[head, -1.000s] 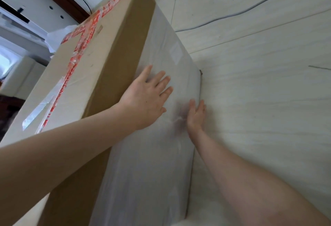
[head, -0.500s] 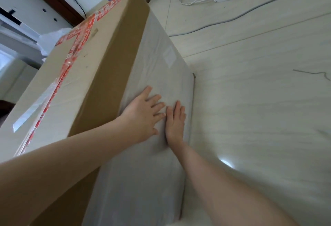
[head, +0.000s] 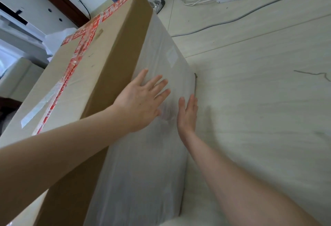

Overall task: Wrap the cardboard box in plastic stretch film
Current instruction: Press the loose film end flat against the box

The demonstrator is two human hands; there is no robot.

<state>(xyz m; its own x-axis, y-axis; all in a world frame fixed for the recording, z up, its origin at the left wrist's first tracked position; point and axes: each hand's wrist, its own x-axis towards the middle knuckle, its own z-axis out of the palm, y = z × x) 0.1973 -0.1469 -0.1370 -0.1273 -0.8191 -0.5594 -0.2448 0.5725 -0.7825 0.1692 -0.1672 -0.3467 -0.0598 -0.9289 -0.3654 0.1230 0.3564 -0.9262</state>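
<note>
pale floor carries the cardboard box, stretch film over its near side; my left hand and right hand, touching half a second ago, now press flat there, fingers straight, apart.

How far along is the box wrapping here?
Done: stretch film covers one side face of the cardboard box. In hand: left hand and right hand press flat on it. Left: the brown band above and the top with red tape are bare.
</note>
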